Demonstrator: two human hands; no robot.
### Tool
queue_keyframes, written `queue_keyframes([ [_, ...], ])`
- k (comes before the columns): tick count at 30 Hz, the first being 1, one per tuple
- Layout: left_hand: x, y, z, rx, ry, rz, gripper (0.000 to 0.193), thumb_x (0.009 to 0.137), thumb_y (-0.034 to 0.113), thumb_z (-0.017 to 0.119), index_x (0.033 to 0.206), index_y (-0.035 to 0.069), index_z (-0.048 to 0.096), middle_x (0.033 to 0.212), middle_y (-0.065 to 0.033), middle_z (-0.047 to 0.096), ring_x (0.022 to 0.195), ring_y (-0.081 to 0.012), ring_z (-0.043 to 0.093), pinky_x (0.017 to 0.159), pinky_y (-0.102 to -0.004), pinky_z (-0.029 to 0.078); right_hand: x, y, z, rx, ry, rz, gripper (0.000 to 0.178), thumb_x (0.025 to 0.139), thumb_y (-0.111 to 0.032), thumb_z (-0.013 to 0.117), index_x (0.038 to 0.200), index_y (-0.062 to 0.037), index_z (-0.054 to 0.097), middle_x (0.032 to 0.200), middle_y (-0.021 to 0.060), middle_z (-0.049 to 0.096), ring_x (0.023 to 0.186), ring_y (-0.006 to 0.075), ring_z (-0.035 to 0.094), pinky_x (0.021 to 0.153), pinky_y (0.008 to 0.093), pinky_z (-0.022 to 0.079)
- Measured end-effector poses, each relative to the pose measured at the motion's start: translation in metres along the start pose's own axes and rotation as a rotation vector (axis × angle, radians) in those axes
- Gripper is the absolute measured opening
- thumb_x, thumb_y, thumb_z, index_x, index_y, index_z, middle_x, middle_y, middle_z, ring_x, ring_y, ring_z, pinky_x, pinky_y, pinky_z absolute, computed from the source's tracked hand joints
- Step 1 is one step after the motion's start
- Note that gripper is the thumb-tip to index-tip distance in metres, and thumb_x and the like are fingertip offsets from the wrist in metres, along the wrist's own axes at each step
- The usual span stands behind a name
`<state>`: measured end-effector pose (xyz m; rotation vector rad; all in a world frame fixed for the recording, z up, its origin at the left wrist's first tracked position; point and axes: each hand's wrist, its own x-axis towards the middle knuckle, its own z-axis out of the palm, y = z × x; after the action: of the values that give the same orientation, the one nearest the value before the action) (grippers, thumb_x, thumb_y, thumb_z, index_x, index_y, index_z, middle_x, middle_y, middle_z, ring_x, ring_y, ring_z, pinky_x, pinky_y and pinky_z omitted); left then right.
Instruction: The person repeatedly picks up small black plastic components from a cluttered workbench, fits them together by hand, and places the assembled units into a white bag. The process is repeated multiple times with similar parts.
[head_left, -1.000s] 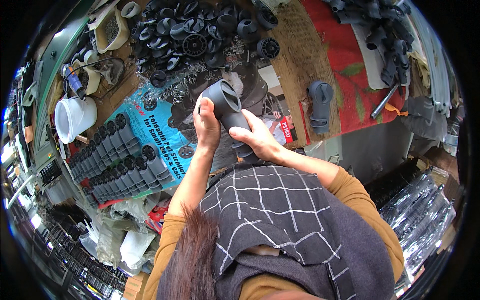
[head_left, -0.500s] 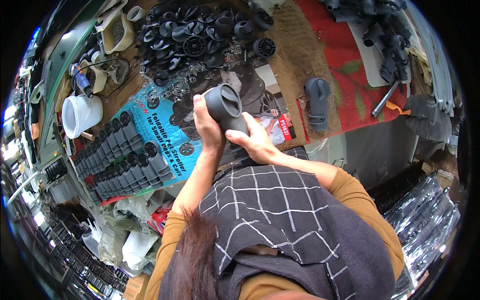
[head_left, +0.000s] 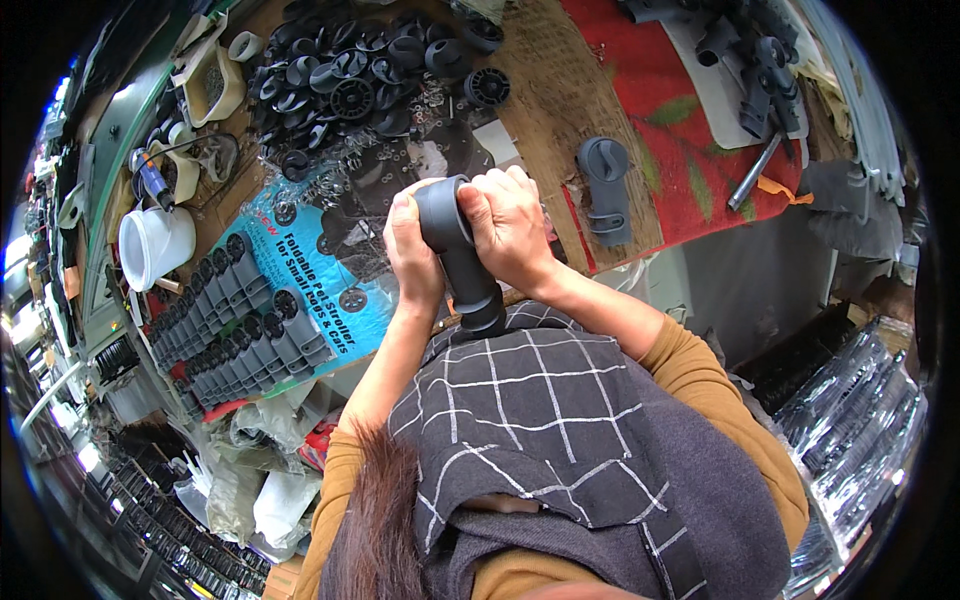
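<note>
Close to my body I hold a dark grey plastic fitting (head_left: 466, 270), a tube with a round head at its upper end. My left hand (head_left: 414, 255) is wrapped round the left side of the head. My right hand (head_left: 508, 228) is closed over the head's right face, thumb pressed against it, hiding the dial there. The fitting's lower end points down toward my checked apron (head_left: 520, 400). A similar grey fitting with a round dial (head_left: 605, 190) lies on brown cardboard to the right of my hands.
A heap of black round knobs (head_left: 350, 98) lies beyond my hands, with small metal bits near it. Rows of grey fittings (head_left: 245, 340) fill the left. A white bucket (head_left: 158, 248) and power tool (head_left: 152, 182) stand farther left; dark tube parts (head_left: 765, 80) lie far right.
My right hand has moved from the fitting's tube up onto its round head, covering the dial. The fitting is turned more upright. The view has shifted slightly.
</note>
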<state>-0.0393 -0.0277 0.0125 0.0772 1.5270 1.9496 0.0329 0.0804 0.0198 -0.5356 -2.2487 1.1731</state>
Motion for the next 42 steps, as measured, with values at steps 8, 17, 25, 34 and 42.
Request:
queue_keyframes([
  [8, 0.003, 0.006, 0.027, -0.212, 0.126, -0.142, 0.048, 0.1, 0.04, 0.029, 0.105, 0.002, 0.058, 0.092, -0.0066, 0.064, 0.085, -0.0166, 0.06, 0.081, -0.0301, 0.047, -0.031, -0.016, -0.041, 0.14, -0.326, 0.383, 0.089, 0.071, -0.047, 0.077, 0.133, 0.0013, 0.036, 0.115, 0.0215, 0.053, 0.1, 0.033, 0.057, 0.09, 0.0412, 0.044],
  [17, 0.002, -0.012, 0.022, -0.135, -0.012, -0.29, 0.046, 0.095, 0.043, 0.037, 0.09, 0.005, 0.064, 0.086, -0.006, 0.067, 0.08, -0.0181, 0.063, 0.078, -0.0304, 0.05, -0.066, -0.012, -0.042, 0.227, -0.233, 0.423, 0.09, 0.071, -0.02, 0.075, 0.142, -0.0034, 0.023, 0.123, 0.0249, 0.05, 0.114, 0.0393, 0.052, 0.097, 0.0429, 0.041],
  [25, -0.016, -0.013, 0.025, 0.181, -0.329, -0.145, 0.08, 0.075, 0.02, 0.078, 0.138, 0.015, 0.027, 0.117, -0.0126, 0.052, 0.099, -0.0196, 0.057, 0.085, -0.0324, 0.048, -0.084, 0.01, -0.048, 0.736, -0.111, 0.682, 0.037, 0.086, -0.021, 0.068, 0.112, 0.004, 0.06, 0.092, 0.009, 0.067, 0.087, 0.0146, 0.064, 0.075, 0.0282, 0.052],
  [34, -0.029, -0.036, 0.03, 0.583, -0.248, 0.018, 0.083, 0.07, 0.01, 0.081, 0.135, 0.015, 0.03, 0.113, -0.0112, 0.048, 0.096, -0.0217, 0.056, 0.074, -0.0335, 0.052, -0.075, 0.126, -0.065, -0.745, 0.179, 0.67, 0.076, 0.067, -0.034, 0.078, 0.126, -0.0027, 0.042, 0.113, 0.0168, 0.052, 0.107, 0.0336, 0.049, 0.091, 0.0484, 0.04],
  [42, -0.029, -0.053, 0.058, 0.661, -0.415, -0.041, 0.081, 0.073, 0.013, 0.079, 0.137, 0.014, 0.029, 0.116, -0.0121, 0.048, 0.103, -0.0215, 0.053, 0.088, -0.0358, 0.046, -0.147, 0.041, -0.089, 1.46, 0.18, 0.727, 0.058, 0.074, -0.031, 0.056, 0.124, -0.0029, 0.05, 0.112, 0.0113, 0.059, 0.1, 0.0213, 0.06, 0.089, 0.0372, 0.05],
])
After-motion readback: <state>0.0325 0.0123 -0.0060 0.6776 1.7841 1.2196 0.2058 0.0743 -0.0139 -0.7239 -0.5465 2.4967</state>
